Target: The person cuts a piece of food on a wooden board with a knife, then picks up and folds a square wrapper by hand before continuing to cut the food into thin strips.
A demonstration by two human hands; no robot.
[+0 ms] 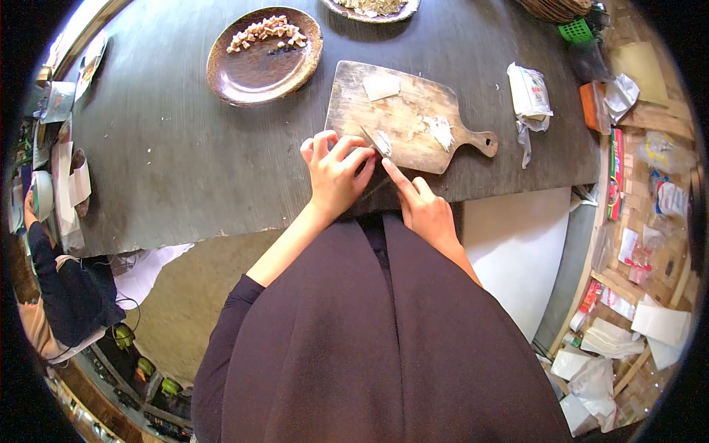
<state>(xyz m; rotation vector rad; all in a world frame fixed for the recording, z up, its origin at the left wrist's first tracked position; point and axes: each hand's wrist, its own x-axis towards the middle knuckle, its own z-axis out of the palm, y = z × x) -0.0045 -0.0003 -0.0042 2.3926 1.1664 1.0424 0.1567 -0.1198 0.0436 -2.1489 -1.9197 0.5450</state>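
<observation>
A wooden cutting board (406,103) with a handle lies near the table's front edge. My right hand (425,210) is closed on a knife (371,138), its index finger stretched along the tool, the blade over the board's front left part. Beside the blade sit small white slivers (383,142). My left hand (336,168) is at the board's front left corner with its fingers bent; what its fingertips press on is hidden. A flat white piece (381,87) lies at the back of the board, and a pile of white shreds (439,131) near the handle.
A brown plate (255,77) with chopped pieces stands at the back left of the dark table (185,162). Another plate (377,16) is at the far edge. A white packet (529,96) lies right of the board. Another person's dark sleeve (46,258) shows at far left.
</observation>
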